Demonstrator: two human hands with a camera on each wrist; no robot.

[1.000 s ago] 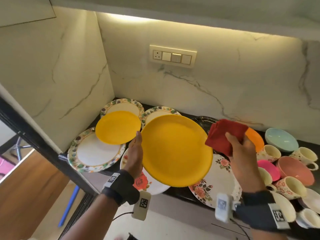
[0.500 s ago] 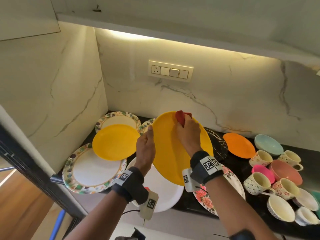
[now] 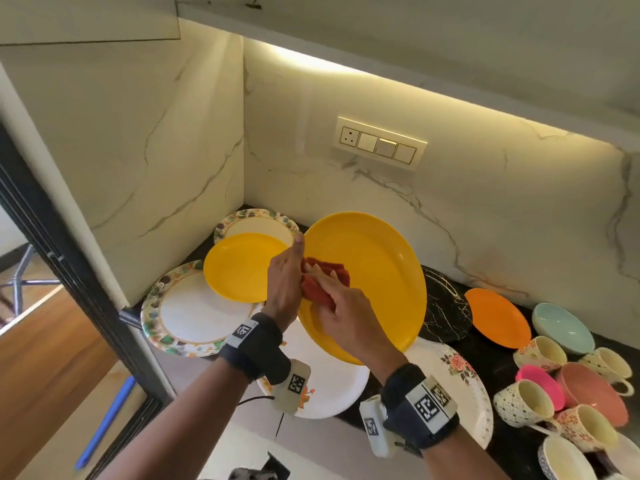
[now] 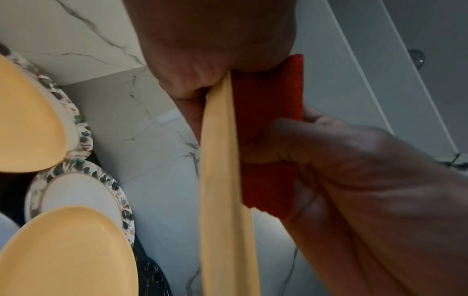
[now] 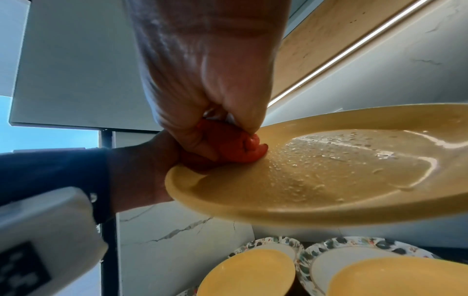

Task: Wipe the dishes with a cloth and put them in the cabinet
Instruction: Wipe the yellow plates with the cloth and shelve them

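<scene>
right hand [image 3: 341,315] bunches a red cloth [image 3: 325,280], fingers curled round it, and presses it against the face of a large yellow plate [image 3: 377,278]. water droplets [image 5: 303,160] bead on that face near the cloth. left hand [image 3: 284,285] grips the plate's left rim, thumb on the front and fingers behind, holding it tilted above the dark counter [image 3: 502,355]. below lie 1 smaller yellow plate [image 3: 239,268] on 2 leaf-rimmed plates [image 3: 187,317], a white floral plate [image 3: 460,379], a black marbled plate [image 3: 446,313], an orange plate [image 3: 497,318], and bowls and cups [image 3: 568,386] at right.
</scene>
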